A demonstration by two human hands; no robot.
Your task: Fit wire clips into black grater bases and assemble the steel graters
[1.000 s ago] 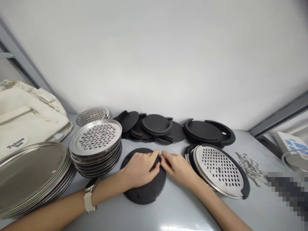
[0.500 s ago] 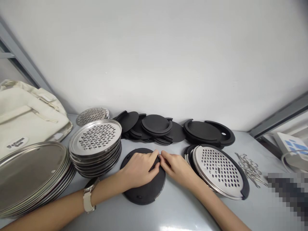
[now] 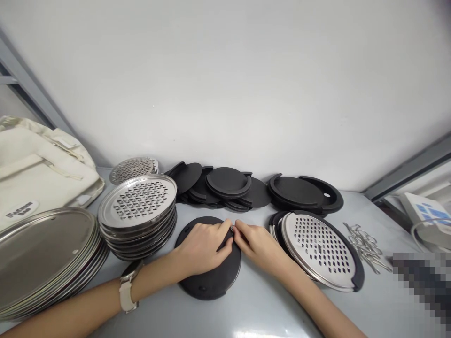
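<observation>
A round black disc [image 3: 211, 284] lies on the grey table in front of me. My left hand [image 3: 204, 246] rests over its middle, fingers bent and pinched near the disc's upper right edge. My right hand [image 3: 259, 244] meets it there, thumb and forefinger pinched together. Between the fingertips a tiny shiny metal piece [image 3: 232, 228] shows, too small to make out. Which fingers grip it is hard to tell. Small raised knobs show on the disc's surface.
Left are a stack of grater discs [image 3: 141, 202], a stack of metal trays [image 3: 42, 253] and a cream bag [image 3: 42, 164]. Black discs [image 3: 229, 180] line the wall. Right are a perforated disc [image 3: 324, 249] and a pile of wire hooks [image 3: 364, 246].
Both hands keep nearly the same pose at the disc's edge. The view has shifted very slightly.
</observation>
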